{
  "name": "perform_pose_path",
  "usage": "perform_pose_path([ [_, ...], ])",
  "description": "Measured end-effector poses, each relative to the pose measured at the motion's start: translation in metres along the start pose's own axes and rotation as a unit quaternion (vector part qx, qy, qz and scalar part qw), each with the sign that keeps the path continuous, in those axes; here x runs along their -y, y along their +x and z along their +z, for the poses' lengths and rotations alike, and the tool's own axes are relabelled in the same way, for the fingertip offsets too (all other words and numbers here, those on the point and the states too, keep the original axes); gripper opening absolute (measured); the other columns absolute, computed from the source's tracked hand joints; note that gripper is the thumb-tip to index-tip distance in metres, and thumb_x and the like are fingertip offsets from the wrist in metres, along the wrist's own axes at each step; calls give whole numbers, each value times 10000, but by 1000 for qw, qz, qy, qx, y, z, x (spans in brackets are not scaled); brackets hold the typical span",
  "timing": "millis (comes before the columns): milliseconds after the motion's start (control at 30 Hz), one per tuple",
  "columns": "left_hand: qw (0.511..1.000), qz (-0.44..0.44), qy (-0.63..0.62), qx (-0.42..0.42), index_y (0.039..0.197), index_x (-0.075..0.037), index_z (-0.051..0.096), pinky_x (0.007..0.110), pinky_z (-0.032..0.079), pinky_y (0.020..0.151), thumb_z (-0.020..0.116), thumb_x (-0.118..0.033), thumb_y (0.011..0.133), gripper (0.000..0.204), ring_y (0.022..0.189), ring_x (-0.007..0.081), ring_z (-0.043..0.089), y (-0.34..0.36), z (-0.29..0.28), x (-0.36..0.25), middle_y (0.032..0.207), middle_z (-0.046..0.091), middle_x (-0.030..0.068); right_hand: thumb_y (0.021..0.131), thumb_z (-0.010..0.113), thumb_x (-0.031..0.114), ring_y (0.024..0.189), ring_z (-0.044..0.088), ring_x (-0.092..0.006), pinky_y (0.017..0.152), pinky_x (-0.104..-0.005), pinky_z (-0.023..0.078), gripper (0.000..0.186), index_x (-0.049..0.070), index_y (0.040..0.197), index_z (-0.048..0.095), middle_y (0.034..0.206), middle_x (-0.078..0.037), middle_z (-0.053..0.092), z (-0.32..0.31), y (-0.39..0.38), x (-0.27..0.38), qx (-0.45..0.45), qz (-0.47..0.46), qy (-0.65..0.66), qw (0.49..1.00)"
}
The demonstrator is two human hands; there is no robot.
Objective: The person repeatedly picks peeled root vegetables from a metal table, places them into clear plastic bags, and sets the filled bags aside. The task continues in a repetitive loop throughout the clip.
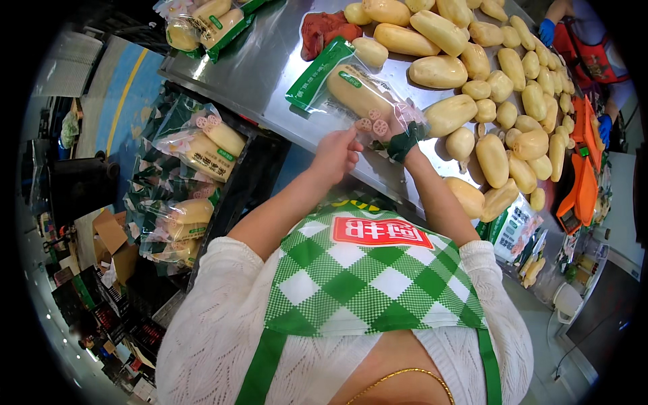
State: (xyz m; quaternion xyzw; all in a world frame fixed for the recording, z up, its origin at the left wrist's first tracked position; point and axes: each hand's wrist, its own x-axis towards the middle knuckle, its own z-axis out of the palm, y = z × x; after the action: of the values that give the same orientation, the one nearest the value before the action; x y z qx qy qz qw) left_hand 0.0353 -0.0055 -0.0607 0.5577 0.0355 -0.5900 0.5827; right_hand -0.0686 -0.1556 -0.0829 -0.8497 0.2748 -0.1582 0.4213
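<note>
Central filled bag point(358, 92): one. Loose pale roots point(492, 160) on tabletop point(260, 74): several dozen, overlapping, no exact tally. Reddish cloth point(327, 34): one. Blue gloves point(547, 32): two. Checked apron point(378, 277): one.

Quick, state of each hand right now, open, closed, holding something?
Left hand: closed, at the edge of the plastic bag; grip unclear.
Right hand: mostly hidden by the bag; cannot be told.

Bare steel tabletop point(260, 74) left of the green-headed bag point(358, 93) offered open passage, bounded at far left by filled packs point(214, 25); crowded lotus roots point(491, 159) blocked the right, and a red-brown cloth point(325, 34) obstructed the far side
</note>
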Motion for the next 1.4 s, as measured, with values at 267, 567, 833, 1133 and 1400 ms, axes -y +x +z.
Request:
perform_pose_path([
  [267,996,66,44,-33,810,-81,476,253,287,368,549,-178,911,158,430,104,406,-13,4,-7,601,473,29,767,650,340,716,614,-235,660,-378,468,337,122,1023,663,823,-62,658,-13,3,44,-33,-12,-68,997],
  [567,994,86,67,-23,793,-77,468,244,315,366,537,-180,942,194,426,105,436,-16,1,2,606,497,34,825,651,244,728,581,-158,653,-303,489,262,62,1002,586,846,-33,604,29,1,-42,58,-37,328,942],
  [833,996,81,47,10,834,-65,515,245,365,401,557,-191,921,159,475,114,489,-13,-6,1,653,536,38,793,668,146,1028,595,-292,890,-397,479,314,66,1093,622,1040,-121,645,-19,-24,6,-155,-95,-126,975],
  [1133,994,87,59,0,829,-65,513,224,383,379,544,-212,953,195,468,101,520,-20,-6,0,645,555,42,806,616,177,921,623,-390,808,-451,488,356,29,1126,563,987,-222,639,-34,-61,-12,31,125,-34,991],
  [1400,988,77,128,-25,937,-41,537,218,409,384,522,-261,971,223,477,109,552,-28,-22,-3,687,589,54,826,621,194,888,613,-400,765,-477,480,330,14,1094,555,944,-224,636,-99,-110,29,-14,169,-51,984],
])
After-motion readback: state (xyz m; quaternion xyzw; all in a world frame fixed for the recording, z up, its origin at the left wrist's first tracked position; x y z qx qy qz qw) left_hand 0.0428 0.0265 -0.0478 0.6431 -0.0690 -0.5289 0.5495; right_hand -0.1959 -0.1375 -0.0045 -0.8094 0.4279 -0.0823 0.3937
